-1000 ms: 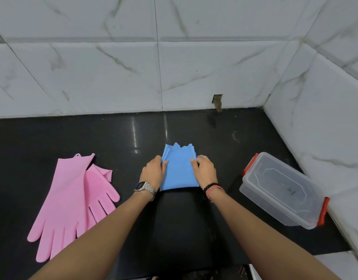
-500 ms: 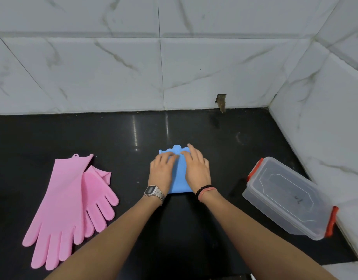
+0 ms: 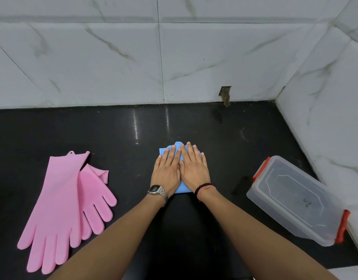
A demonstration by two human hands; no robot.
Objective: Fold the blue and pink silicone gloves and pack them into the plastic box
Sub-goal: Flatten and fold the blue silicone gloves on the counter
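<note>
Both hands (image 3: 180,170) (flat) press blue gloves (image 3: 181,189)

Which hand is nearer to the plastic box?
The right hand. It lies flat on the blue gloves, on the side of the box; the left hand lies beyond it.

A small dark mark on the plastic box (image 3: 295,201) lid is unreadable.

Blue gloves (image 3: 164,152) mostly under hands
</note>
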